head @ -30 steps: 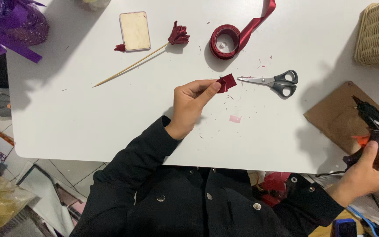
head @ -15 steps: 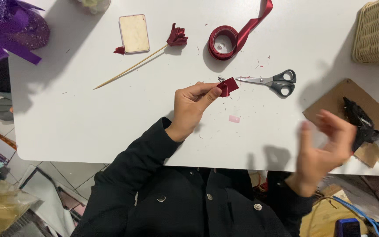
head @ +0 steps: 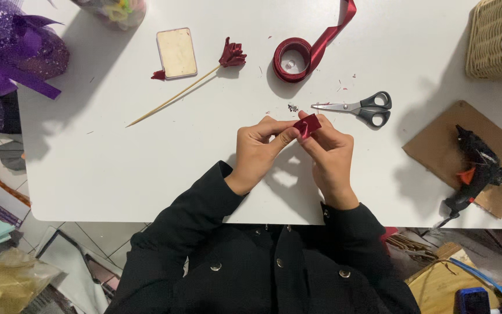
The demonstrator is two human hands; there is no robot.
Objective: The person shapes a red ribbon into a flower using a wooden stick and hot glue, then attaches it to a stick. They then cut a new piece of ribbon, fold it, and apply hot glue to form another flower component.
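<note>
Both hands meet over the middle of the white table (head: pixel 146 174), near the front edge, pinching one small dark red ribbon piece (head: pixel 308 125). Left hand (head: pixel 260 151) closed on it from the left, thumb and forefinger tips pressed to its near-left edge. Right hand (head: pixel 329 154) closed on it from the right, fingers curled around the back, thumb under. Held up off the surface, probably to fold or press it between fingertips where both sides can be reached.

Scissors (head: pixel 358 108) just beyond the hands, blades pointing left, within easy reach. Ribbon roll (head: pixel 294 58) farther off, tail running toward the far edge. Skewer (head: pixel 175 99) with a red flower (head: pixel 232 53) at far left, beside a tan card (head: pixel 176 52). Glue gun (head: pixel 476 168) parked on cardboard (head: pixel 431 145) at right, likely to keep drips off the table. Basket (head: pixel 498 40) at far right.
</note>
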